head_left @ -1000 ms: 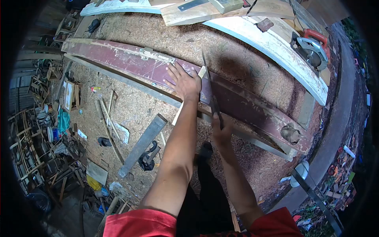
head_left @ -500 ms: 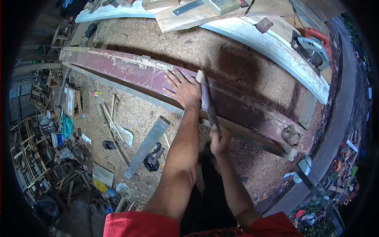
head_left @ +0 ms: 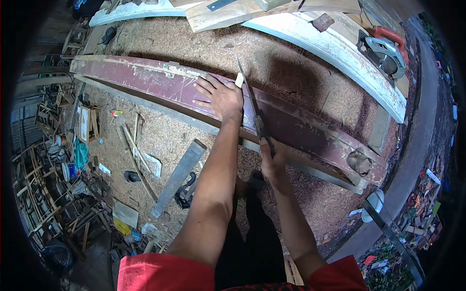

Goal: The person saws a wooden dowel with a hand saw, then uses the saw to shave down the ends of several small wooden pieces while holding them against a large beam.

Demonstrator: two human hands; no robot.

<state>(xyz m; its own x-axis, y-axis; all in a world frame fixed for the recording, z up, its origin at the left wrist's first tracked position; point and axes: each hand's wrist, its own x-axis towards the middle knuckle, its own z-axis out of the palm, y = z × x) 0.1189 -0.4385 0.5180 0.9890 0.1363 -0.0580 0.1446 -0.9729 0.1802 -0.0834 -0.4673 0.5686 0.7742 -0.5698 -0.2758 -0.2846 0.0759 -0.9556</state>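
Grey bar [head_left: 177, 177]: lies tilted on the sawdust floor [head_left: 160, 131] at lower left, well apart from both hands.

Maroon beam [head_left: 141, 80]: the long thing here. Its axis runs from upper left down to lower right across the whole view, and it lies low on the sawdust with its scuffed painted face up.

Metal plate [head_left: 174, 69]: on the beam's far edge, near the left hand's fingertips.

Left hand [head_left: 223, 99]: wide open with fingers spread, palm pressed flat on the beam's face and fingers pointing up and left. It holds nothing and sits just left of the blade.

Pale wood bit [head_left: 239, 80]: at the beam's far edge, just beside the blade.

Handsaw [head_left: 247, 94]: crosses the beam roughly square to it. The tip points up and away over the sawdust, and the handle end is down at the near edge.

Right hand [head_left: 273, 162]: closed tight round the saw's handle, at the beam's near edge.

Pipe stub [head_left: 359, 163]: short round piece near the beam's right end.

Circular saw [head_left: 383, 54]: top right by the white plank [head_left: 335, 48] — well away from the hands.
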